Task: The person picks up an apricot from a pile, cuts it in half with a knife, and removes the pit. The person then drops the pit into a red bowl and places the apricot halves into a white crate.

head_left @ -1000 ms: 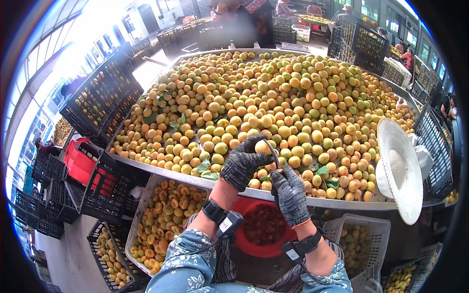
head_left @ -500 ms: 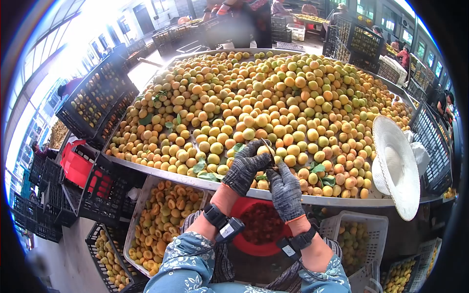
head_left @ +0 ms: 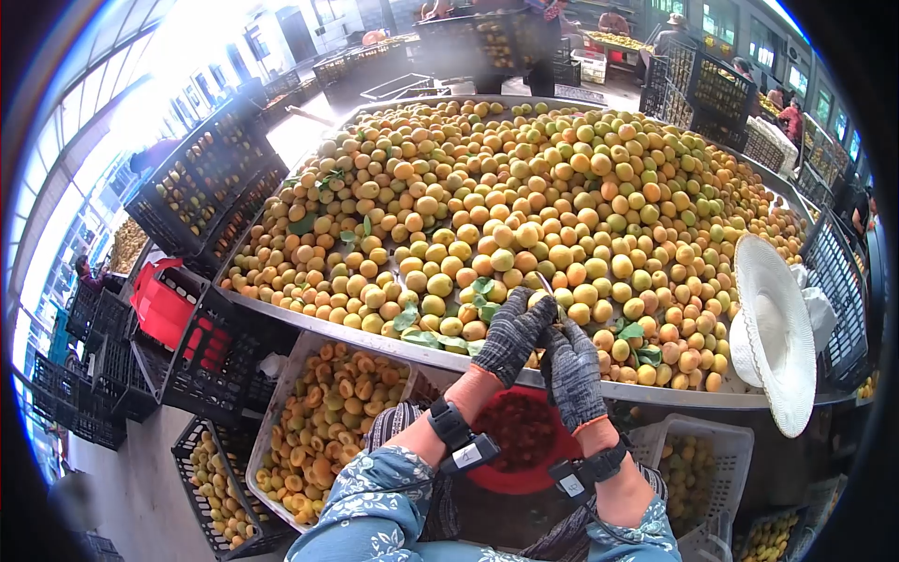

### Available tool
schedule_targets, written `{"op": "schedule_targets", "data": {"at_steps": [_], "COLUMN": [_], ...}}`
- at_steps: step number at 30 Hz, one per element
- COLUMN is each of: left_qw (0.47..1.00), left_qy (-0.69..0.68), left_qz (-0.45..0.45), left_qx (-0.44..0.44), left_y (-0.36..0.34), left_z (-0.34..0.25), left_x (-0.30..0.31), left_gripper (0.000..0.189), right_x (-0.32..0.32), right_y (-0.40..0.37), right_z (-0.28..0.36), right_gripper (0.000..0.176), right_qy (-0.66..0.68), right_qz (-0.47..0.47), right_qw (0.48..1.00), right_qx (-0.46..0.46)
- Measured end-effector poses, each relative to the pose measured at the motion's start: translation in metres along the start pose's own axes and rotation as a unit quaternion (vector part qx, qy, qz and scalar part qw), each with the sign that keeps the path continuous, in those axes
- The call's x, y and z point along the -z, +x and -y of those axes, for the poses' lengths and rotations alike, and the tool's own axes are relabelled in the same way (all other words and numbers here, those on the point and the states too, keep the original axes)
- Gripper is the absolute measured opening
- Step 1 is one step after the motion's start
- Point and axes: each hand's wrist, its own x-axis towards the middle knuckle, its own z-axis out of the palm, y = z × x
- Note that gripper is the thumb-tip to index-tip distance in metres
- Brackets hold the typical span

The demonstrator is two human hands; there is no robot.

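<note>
My left hand (head_left: 513,339), in a dark grey knitted glove, is closed around an apricot (head_left: 537,299) at the near edge of the fruit heap. Beside it my right hand (head_left: 572,375), gloved the same way, grips a small knife (head_left: 547,286) whose thin blade points up against that fruit. Both hands nearly touch. Much of the held apricot and the knife's handle are hidden by fingers. Beyond them a large heap of yellow-orange apricots (head_left: 524,206) covers a metal-rimmed table (head_left: 375,345). Below the hands stands a red basin (head_left: 510,480) with dark reddish-brown pieces inside.
At lower left a white crate (head_left: 265,440) holds opened apricots. Another white crate (head_left: 735,459) with fruit stands lower right. A white straw hat (head_left: 777,328) rests on the table's right edge. Black crates (head_left: 201,178) stack at left. People work in the background.
The view has shifted, so hands and table appear further right and slightly lower. The knife and apricot stay held together. In the background, a dark crate of fruit now shows in front of a person.
</note>
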Motion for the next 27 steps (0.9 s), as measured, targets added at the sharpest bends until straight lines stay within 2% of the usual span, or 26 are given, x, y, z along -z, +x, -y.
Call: {"op": "schedule_targets", "data": {"at_steps": [2, 3, 5, 6, 8, 9, 10, 12, 13, 16, 17, 18, 19, 20, 21, 22, 24, 25, 27], "left_qw": [0.999, 0.996, 0.983, 0.983, 0.963, 0.953, 0.953, 0.974, 0.981, 0.976, 0.941, 0.923, 0.977, 0.998, 0.998, 0.997, 0.994, 0.994, 0.995], "left_qy": [0.027, 0.077, 0.167, 0.167, 0.264, 0.298, 0.298, 0.22, 0.182, 0.201, 0.313, 0.368, 0.203, 0.033, 0.037, -0.048, 0.013, -0.046, -0.026], "left_qz": [-0.015, -0.04, -0.066, -0.068, -0.056, -0.057, -0.06, -0.054, -0.033, -0.029, -0.029, -0.003, 0.022, 0.043, 0.05, 0.062, 0.107, 0.1, 0.093], "left_qx": [-0.023, -0.025, -0.033, -0.033, -0.022, -0.009, -0.008, -0.006, -0.056, -0.081, -0.124, -0.109, -0.066, -0.02, 0.007, 0.013, -0.032, -0.006, -0.028], "left_y": [0.006, 0.006, 0.007, 0.007, 0.005, 0.003, 0.005, 0.012, 0.015, 0.02, 0.026, 0.021, 0.01, 0.002, 0.008, 0.008, 0.006, 0.001, 0.001], "left_z": [0.012, 0.014, 0.017, 0.018, 0.015, 0.006, 0.006, 0.013, 0.021, 0.036, 0.053, 0.041, 0.021, 0.008, 0.01, 0.007, -0.001, -0.012, -0.01], "left_x": [0.001, -0.001, -0.002, 0.0, 0.003, 0.003, 0.005, 0.008, 0.013, 0.017, 0.022, 0.018, 0.009, 0.004, 0.008, 0.007, 0.014, 0.008, 0.009], "left_gripper": [0.024, 0.027, 0.036, 0.036, 0.038, 0.043, 0.043, 0.047, 0.049, 0.046, 0.046, 0.046, 0.044, 0.042, 0.037, 0.033, 0.031, 0.03, 0.029], "right_x": [0.001, -0.001, -0.003, -0.001, 0.005, 0.006, 0.005, 0.003, 0.003, 0.005, 0.003, 0.004, 0.007, 0.009, 0.006, 0.004, 0.002, 0.001, -0.003], "right_y": [0.008, 0.006, -0.001, 0.0, 0.003, 0.0, 0.0, 0.0, -0.002, 0.009, 0.014, 0.012, 0.009, 0.006, 0.001, -0.001, -0.004, -0.006, -0.014], "right_z": [-0.016, -0.013, -0.005, -0.008, -0.017, -0.008, -0.01, -0.018, -0.022, -0.031, -0.035, -0.031, -0.025, -0.018, -0.009, -0.009, -0.009, -0.007, 0.009], "right_gripper": [0.017, 0.017, 0.018, 0.018, 0.021, 0.023, 0.023, 0.025, 0.028, 0.026, 0.023, 0.023, 0.022, 0.02, 0.019, 0.019, 0.02, 0.021, 0.022], "right_qy": [-0.064, -0.062, -0.235, -0.235, -0.178, -0.142, -0.142, -0.061, -0.199, -0.244, -0.103, -0.108, -0.142, -0.177, -0.185, -0.189, -0.088, -0.112, -0.139], "right_qz": [-0.02, -0.016, -0.08, -0.079, -0.029, 0.004, 0.007, 0.004, -0.014, -0.015, -0.018, -0.03, -0.03, -0.027, -0.038, -0.045, -0.041, -0.041, -0.032], "right_qw": [0.994, 0.995, 0.95, 0.95, 0.974, 0.988, 0.988, 0.998, 0.973, 0.96, 0.99, 0.989, 0.983, 0.976, 0.97, 0.969, 0.99, 0.987, 0.986], "right_qx": [0.082, 0.082, 0.191, 0.191, 0.139, 0.059, 0.058, 0.025, 0.114, 0.136, 0.1, 0.096, 0.111, 0.126, 0.152, 0.15, 0.099, 0.105, 0.09]}}
